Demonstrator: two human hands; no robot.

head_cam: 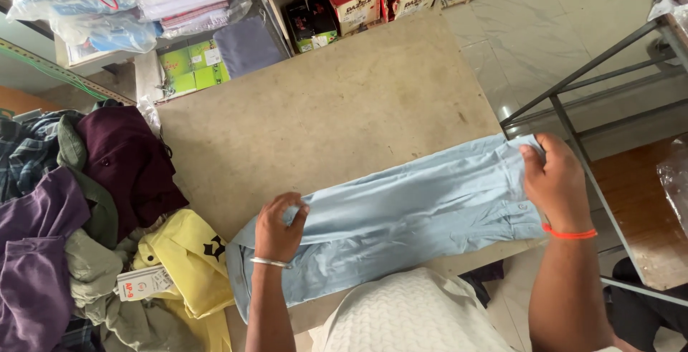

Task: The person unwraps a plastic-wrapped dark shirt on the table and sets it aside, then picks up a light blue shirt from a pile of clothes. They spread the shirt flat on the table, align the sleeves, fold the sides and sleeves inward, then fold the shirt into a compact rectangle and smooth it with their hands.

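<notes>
A light blue shirt [408, 216] lies stretched in a long band across the beige table [322, 101], running from the near left corner up toward the right edge. The left hand [278, 229], with a metal bangle at the wrist, pinches the fabric near the collar end, fingers curled around a fold. The right hand [557, 183], with an orange thread at the wrist, grips the other end of the shirt, thumb on top, right where the cloth reaches the table's right edge. Both hands are closed on the shirt, pulling it fairly flat between them. To the left sits a heap of clothes [64, 230]: a maroon shirt, a purple one, a checked one, and a yellow garment [188, 259] with a paper tag [143, 282], its edge just beside the blue shirt's collar end. The risk here, as I judge it, is at the 2 ends: the right end sits at the table edge and could slide off if the grip loosens, and the left end could snag or drag the yellow garment along. Uneven pull from the 2 hands would likely leave the fold crooked.
</notes>
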